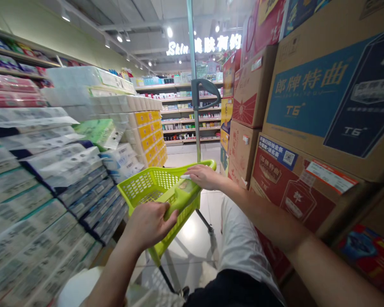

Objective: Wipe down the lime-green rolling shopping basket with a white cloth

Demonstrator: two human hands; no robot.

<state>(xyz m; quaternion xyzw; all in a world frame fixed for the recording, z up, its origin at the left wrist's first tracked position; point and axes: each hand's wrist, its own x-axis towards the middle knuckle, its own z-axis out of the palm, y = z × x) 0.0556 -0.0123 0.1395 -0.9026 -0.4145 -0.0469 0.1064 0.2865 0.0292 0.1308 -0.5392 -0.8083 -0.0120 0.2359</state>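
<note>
A lime-green plastic shopping basket (147, 185) sits on a metal trolley frame in the aisle before me. My left hand (149, 224) is closed around the near rim of the basket. On the basket's right rim rests my right hand (203, 175), fingers curled over the edge near a folded green handle (184, 192). The basket's mesh interior looks bare. A grey trolley pole with a curved handle (201, 91) rises behind the basket.
Stacked packs of tissue and toilet paper (51, 170) line the left side. Tall piles of cardboard liquor boxes (307, 128) crowd the right. The tiled floor (188, 157) leads ahead to shelves of bottles (185, 115) under a lit sign.
</note>
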